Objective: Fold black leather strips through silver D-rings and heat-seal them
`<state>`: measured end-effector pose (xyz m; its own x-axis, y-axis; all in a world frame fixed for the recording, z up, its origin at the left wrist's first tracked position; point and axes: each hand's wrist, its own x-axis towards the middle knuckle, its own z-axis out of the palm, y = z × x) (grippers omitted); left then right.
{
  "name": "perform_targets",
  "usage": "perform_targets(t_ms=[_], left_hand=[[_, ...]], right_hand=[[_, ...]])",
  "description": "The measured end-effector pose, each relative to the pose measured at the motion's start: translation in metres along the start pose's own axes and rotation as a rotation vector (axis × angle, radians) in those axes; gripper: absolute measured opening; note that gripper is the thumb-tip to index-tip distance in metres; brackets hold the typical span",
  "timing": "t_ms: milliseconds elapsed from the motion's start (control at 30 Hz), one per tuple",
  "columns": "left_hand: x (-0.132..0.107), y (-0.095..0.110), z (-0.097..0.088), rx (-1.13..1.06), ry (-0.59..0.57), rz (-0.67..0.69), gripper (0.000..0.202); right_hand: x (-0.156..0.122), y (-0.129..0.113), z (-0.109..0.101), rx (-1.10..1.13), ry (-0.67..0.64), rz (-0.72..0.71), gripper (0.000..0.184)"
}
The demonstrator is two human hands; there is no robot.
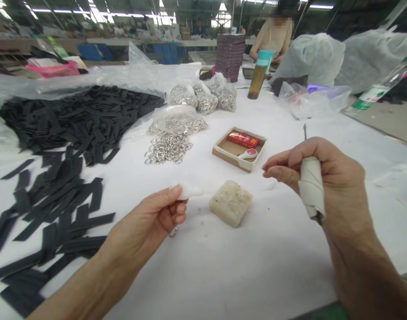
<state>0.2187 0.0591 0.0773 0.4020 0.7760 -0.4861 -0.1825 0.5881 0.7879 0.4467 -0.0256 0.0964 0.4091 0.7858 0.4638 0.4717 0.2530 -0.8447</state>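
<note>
My left hand (160, 209) is closed round a small white piece with a narrow tip (192, 192), which looks like a glue bottle nozzle and points right. A metal ring (173, 231) shows just below those fingers. In my right hand (337, 178), raised over the table, is a thin metal-tipped tool (312, 186) like a screwdriver or awl, its handle wrapped in pale tape. Thumb and forefinger of that hand are close together. Between both hands lies a yellowish, pitted square block (230, 203), apart from either.
Black fabric strips (80, 115) spread over the left side. Metal rings (168, 149) lie piled before bagged rings (203, 95). A shallow box (220, 155) holds a red carton and small white bottle. Beyond stand a brown drink bottle (257, 78) and a person (273, 38).
</note>
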Motion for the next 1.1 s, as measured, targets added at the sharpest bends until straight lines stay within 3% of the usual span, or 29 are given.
perform_targets(t_ms=[167,300,533,733,900,1100], left_hand=[[-0.006,0.000,0.002,0.382,-0.035,0.143,0.022],[-0.011,0.004,0.022,0.761,-0.061,0.331,0.023],[-0.015,0.008,0.054,1.175,-0.158,0.696,0.013],[-0.016,0.013,0.062,1.527,-0.102,0.783,0.016],[-0.013,0.014,0.065,1.656,-0.150,0.866,0.016],[-0.007,0.010,0.065,1.582,-0.237,0.972,0.018]], right_hand=[[-0.002,0.001,0.004,0.041,-0.086,-0.012,0.021],[-0.007,-0.001,0.014,0.044,-0.219,-0.030,0.022],[-0.008,-0.015,0.021,-0.184,-0.388,-0.199,0.017],[-0.003,-0.019,0.018,-0.334,-0.434,-0.273,0.013],[-0.006,-0.016,0.013,-0.397,-0.463,-0.280,0.010],[-0.014,-0.008,0.006,-0.417,-0.479,-0.248,0.015]])
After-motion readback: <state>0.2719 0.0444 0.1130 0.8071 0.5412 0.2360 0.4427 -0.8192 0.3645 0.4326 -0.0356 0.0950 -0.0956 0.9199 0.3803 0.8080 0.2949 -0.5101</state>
